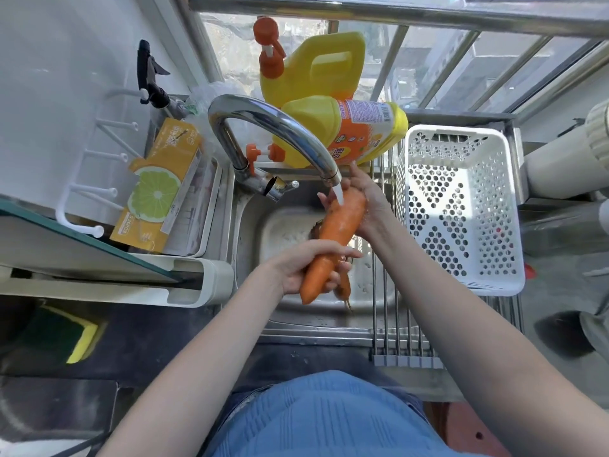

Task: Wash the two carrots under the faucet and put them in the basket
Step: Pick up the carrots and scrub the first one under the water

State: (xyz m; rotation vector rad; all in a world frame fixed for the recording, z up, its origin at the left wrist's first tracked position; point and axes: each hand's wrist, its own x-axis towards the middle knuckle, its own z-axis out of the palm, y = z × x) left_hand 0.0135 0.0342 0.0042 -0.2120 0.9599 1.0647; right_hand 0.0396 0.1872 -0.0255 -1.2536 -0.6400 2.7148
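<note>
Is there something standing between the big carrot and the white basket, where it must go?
Only the right hand itself, which grips the big carrot on the side facing the basket. Nothing else visible lies between them, and the basket looks empty.

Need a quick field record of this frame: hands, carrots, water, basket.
left hand: grips the tapered end of the large carrot; a second, thinner carrot shows beneath that hand
right hand: holds the thick end of the large carrot
faucet: running, stream hits the large carrot's thick end
basket: white, perforated, on the rack right of the sink, no carrots inside
stage: washing, nothing placed yet
</note>
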